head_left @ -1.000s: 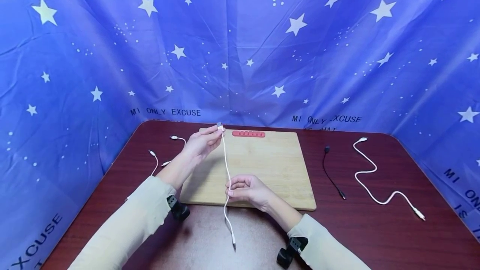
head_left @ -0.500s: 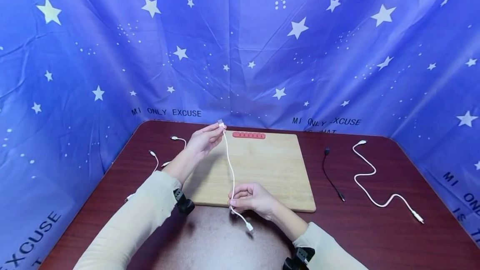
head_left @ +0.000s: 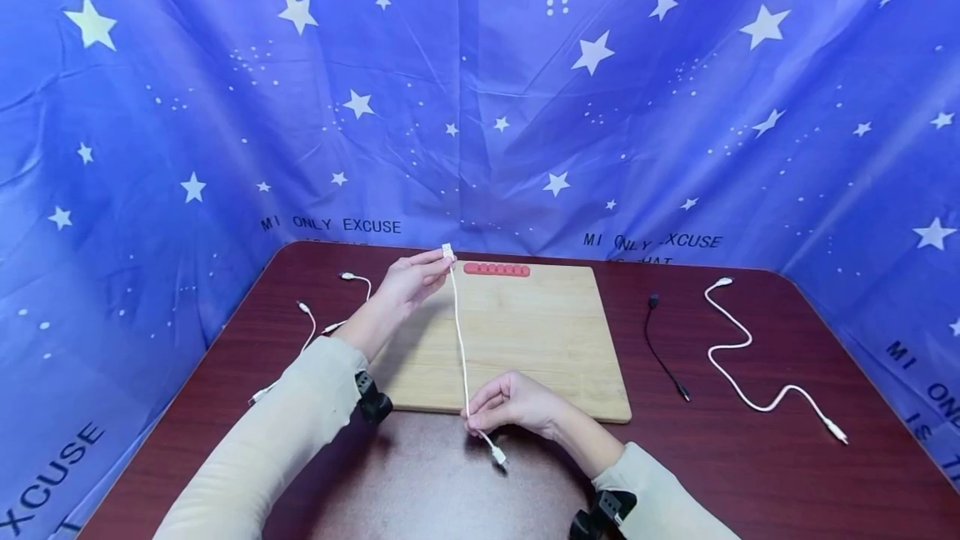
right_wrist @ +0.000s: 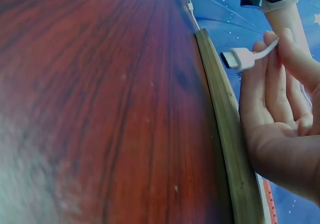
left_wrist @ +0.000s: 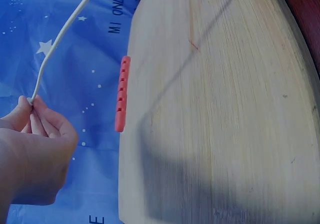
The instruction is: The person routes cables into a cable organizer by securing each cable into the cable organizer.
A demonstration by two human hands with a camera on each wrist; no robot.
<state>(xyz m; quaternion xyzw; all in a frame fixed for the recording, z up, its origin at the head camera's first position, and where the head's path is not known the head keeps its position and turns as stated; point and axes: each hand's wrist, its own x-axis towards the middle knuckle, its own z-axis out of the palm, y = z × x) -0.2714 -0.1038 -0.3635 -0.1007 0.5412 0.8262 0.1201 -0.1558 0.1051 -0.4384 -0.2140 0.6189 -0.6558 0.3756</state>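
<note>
The left grip (head_left: 408, 283) and the right grip (head_left: 517, 404) are pinching one thin white cable (head_left: 460, 336) near its ends, maybe keeping it straight, above one flat tan wooden board (head_left: 540, 340). One red slotted strip (head_left: 497, 270) is sitting at the far edge. One black cable (head_left: 651, 347) and one wavy white cable (head_left: 731, 347) are lying to the right on the dark-red wooden counter (head_left: 825, 336).

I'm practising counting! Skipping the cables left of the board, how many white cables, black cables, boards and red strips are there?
White: 2 (held cable, loose cable)
Black: 1 (black cable)
Boards: 1 (wooden board)
Strips: 1 (red strip)
Total: 5
</note>
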